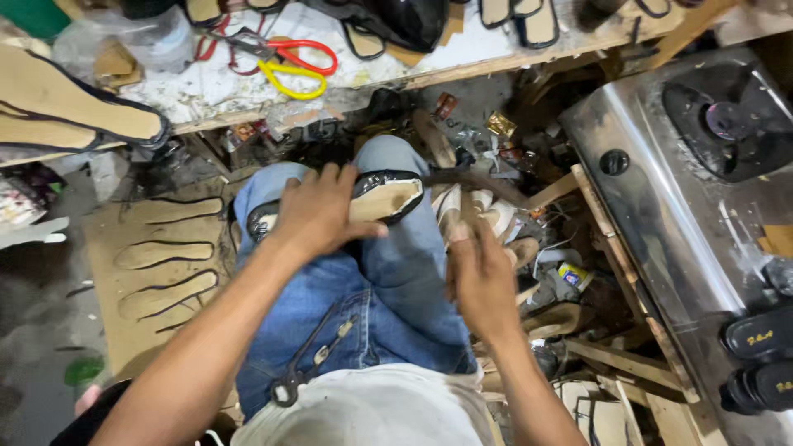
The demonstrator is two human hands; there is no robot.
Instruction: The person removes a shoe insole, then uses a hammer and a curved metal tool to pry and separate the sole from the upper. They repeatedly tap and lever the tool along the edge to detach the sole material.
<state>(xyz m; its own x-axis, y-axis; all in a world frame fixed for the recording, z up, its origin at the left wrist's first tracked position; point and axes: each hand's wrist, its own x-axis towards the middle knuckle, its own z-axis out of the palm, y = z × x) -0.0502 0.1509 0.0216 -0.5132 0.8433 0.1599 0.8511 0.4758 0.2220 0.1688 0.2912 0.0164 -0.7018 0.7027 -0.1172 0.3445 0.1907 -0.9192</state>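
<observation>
Cramped little shoe workshop here, floor totally buried in scraps and offcuts. Up top there's a messy wooden surface [462, 58] with one pair of scissors [281, 59], red and yellow handles, plus a black bag-like thing [396, 21] and a few cut insoles near the far edge. Two big tan insoles with dark edging [66, 107] lie stacked at the left end. On the floor to the left sits a brown board [140, 272] with three sole-shaped cutouts that I can count. Right side is a steel gas stove [677, 190], one burner [727, 124] clearly showing, and two black knobs [756, 359] at its lower right.

The person sits in blue jeans [396, 281] with one pair of dark pliers [310, 355] lying in the lap. The left hand [318, 213] is clamped down over a shoe sole [384, 198], tan inside with a black rim, pinning it on the left knee. The right hand [479, 277] is closed around the handle of a hammer [475, 177], whose head points toward the sole's tip, just beside it. A little heap of pale shoe pieces [487, 215] lies behind that hand; too jumbled to count.
</observation>
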